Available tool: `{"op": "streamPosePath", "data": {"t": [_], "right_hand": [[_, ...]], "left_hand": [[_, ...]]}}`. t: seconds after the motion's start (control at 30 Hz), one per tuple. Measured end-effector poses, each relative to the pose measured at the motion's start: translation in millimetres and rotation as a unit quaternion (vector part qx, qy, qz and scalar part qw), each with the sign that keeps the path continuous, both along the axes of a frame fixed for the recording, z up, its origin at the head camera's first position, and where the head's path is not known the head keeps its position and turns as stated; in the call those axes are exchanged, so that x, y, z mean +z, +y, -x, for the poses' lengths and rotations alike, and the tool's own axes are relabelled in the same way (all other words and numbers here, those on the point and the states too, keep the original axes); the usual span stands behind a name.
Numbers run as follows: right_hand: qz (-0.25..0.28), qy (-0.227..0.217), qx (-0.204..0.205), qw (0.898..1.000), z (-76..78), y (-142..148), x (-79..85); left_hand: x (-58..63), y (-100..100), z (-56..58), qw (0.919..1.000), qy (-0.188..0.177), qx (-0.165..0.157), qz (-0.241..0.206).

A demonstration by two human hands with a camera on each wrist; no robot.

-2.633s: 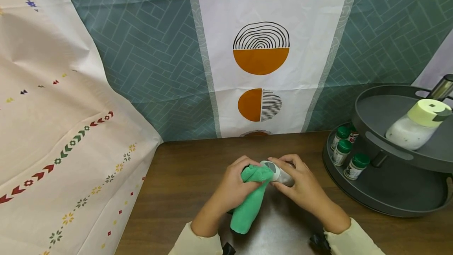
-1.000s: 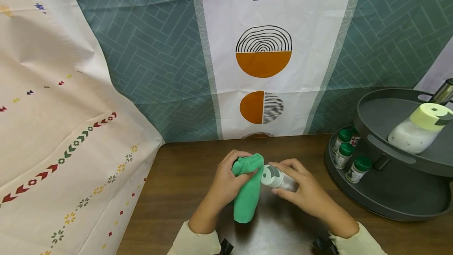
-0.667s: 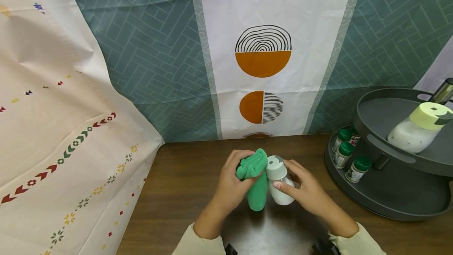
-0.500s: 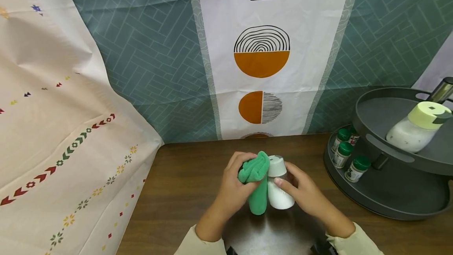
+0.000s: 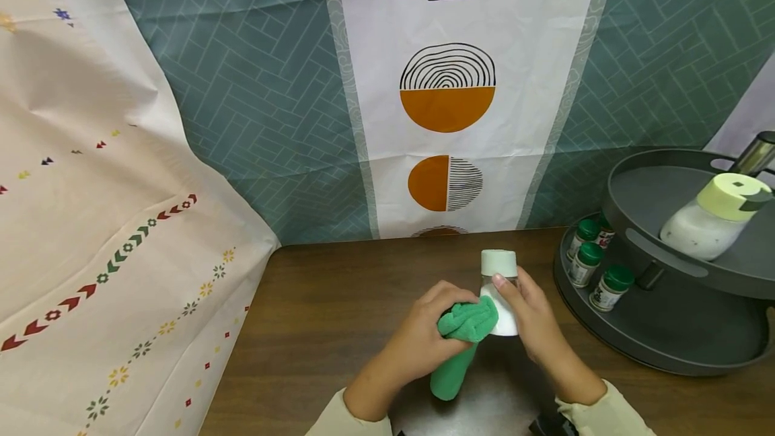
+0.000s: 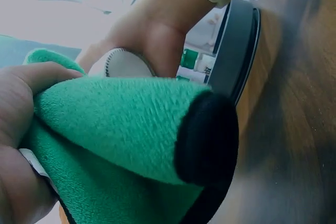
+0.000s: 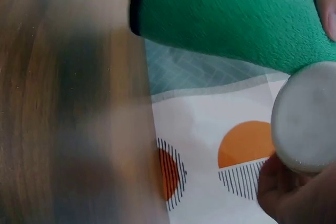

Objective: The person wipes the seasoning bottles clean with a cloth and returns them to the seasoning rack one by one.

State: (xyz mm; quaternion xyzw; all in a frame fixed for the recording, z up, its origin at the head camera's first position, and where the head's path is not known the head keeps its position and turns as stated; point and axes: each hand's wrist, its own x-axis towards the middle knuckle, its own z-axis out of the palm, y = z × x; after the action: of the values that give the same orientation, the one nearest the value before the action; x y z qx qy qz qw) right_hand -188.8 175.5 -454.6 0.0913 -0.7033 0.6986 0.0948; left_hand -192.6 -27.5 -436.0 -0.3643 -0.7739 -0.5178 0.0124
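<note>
My left hand [image 5: 432, 328] grips a bunched green cloth [image 5: 469, 321] with dark edging, part of it hanging down below the fingers. Just to the right, my right hand [image 5: 533, 315] holds a clear shaker bottle [image 5: 502, 305] with a white cap and white contents, thumb across its front. The bottle stands nearly upright, above the table. In the head view the cloth overlaps the lower left side of the bottle. The right wrist view shows the bottle's round white base [image 7: 310, 116] against the green cloth [image 7: 226, 14].
A dark two-tier round rack [image 5: 660, 335] stands at the right. Its lower tier bears several green-lidded spice jars [image 5: 611, 286]. On the upper tier are a yellow-capped bottle [image 5: 717, 217] and a metal-topped item [image 5: 753, 153]. A patterned cloth backdrop hangs behind the wooden table [image 5: 315, 328].
The bottle was tipped toward the cloth earlier and now stands nearly upright, raised and farther right. The cloth has shifted from the cap to the bottle's lower side, and the left hand moved right.
</note>
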Motion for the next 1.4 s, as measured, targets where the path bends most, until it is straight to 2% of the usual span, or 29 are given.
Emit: {"op": "streamPosePath", "data": {"t": [0.13, 0.27, 0.43, 0.57, 0.67, 0.77, 0.9, 1.0, 1.1, 1.17, 1.23, 1.4], "right_hand": [[0.017, -0.044, 0.026, 0.999, -0.9, -4, 1.3], [-0.01, -0.069, 0.044, 0.997, -2.8, -10, 0.9], [-0.027, -0.079, 0.065, 0.994, -7.7, -16, -1.4], [-0.025, -0.078, 0.088, 0.993, -11.1, -19, -2.1], [-0.025, -0.067, 0.099, 0.993, -12.7, -20, -1.9], [-0.028, -0.05, 0.08, 0.995, -13.4, -19, -0.8], [-0.013, -0.029, 0.024, 0.999, -12.3, -16, 1.6], [0.027, -0.007, -0.001, 1.0, -9.1, -12, 2.8], [0.076, 0.022, -0.005, 0.997, -6.3, -8, 2.5], [0.099, 0.035, -0.003, 0.994, -5.8, -7, 1.8], [0.105, 0.038, 0.004, 0.994, -6.2, -6, 0.8], [0.061, 0.01, 0.029, 0.998, -7.8, -10, -1.2]], "left_hand": [[-1.8, -1, 1.6, 0.9999, -0.002, 0.012, -0.002], [-1.9, -2, 4.0, 0.9989, -0.005, 0.041, -0.024], [-0.9, -4, 7.2, 0.9951, -0.017, 0.083, -0.05], [1.2, -6, 9.6, 0.9868, -0.044, 0.131, -0.084], [1.8, -7, 10.3, 0.9811, -0.067, 0.149, -0.104], [1.0, -6, 9.4, 0.9822, -0.078, 0.14, -0.098], [-1.1, -2, 6.6, 0.9888, -0.085, 0.095, -0.076], [-2.5, 0, 4.1, 0.9938, -0.073, 0.062, -0.056], [-4.2, 2, 2.0, 0.997, -0.052, 0.044, -0.037], [-4.8, 3, 1.1, 0.9975, -0.046, 0.042, -0.035], [-4.3, 4, 0.6, 0.9964, -0.058, 0.047, -0.041], [-1.1, 2, 2.7, 0.988, -0.109, 0.066, -0.087]]}}
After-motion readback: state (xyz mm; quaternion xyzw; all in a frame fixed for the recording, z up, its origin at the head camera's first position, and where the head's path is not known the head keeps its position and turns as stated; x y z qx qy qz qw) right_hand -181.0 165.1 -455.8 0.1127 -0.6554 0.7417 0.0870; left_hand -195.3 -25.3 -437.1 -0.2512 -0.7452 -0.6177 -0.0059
